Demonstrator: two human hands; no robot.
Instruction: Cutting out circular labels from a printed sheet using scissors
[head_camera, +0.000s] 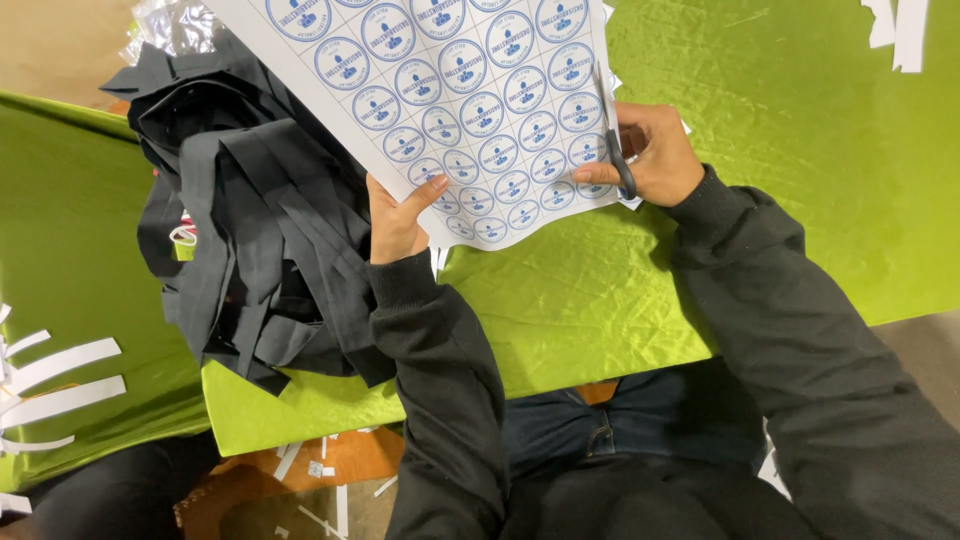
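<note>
Sticker sheet (470, 100): white, rows of round blue-printed labels, held above green tablecloth (780, 180).
Left hand (398, 222): closed on sheet's lower edge, thumb on top.
Right hand (650, 155): fingers curled through black handles of scissors (612, 135), blades at sheet's right edge.
Black fabric pile (250, 220): on table, left of sheet.
White paper strips (60, 380): far left; more at top right.
</note>
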